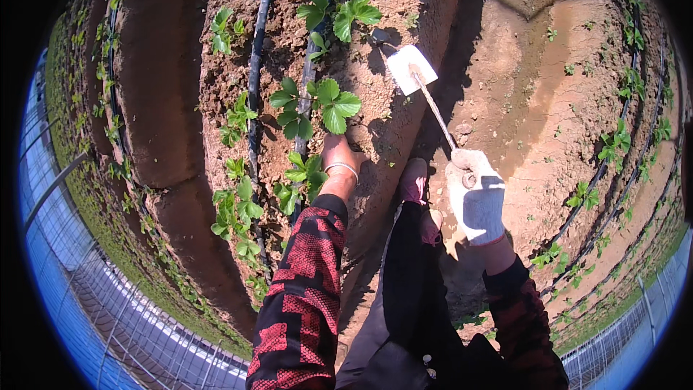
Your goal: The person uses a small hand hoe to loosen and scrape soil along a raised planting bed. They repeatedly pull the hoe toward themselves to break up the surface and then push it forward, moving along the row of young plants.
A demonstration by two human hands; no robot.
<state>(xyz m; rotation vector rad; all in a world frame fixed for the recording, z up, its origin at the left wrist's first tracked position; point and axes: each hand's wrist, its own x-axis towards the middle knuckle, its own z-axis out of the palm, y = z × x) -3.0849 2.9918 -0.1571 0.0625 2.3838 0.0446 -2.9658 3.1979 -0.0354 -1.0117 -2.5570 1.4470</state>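
Note:
My left hand (339,161), bare with a bracelet at the wrist, reaches down to the soil of a raised bed (373,92). It is beside a young strawberry plant (334,105) whose leaves partly cover the fingers, so whether they grip anything is hidden. A black drip hose (307,73) runs along the bed just left of that hand. In a white knitted glove, my right hand (475,195) is closed around the handle of a small hand hoe (433,105). The hoe's flat, bright blade (411,67) is over the bed's right shoulder, ahead of both hands.
A second drip hose (254,76) parallels the first, with more strawberry plants (238,208) along it. My shoes (414,179) are in the furrow (503,92) right of the bed. Further planted rows (614,143) lie to the right, and wire fencing (124,314) curves along the lower left.

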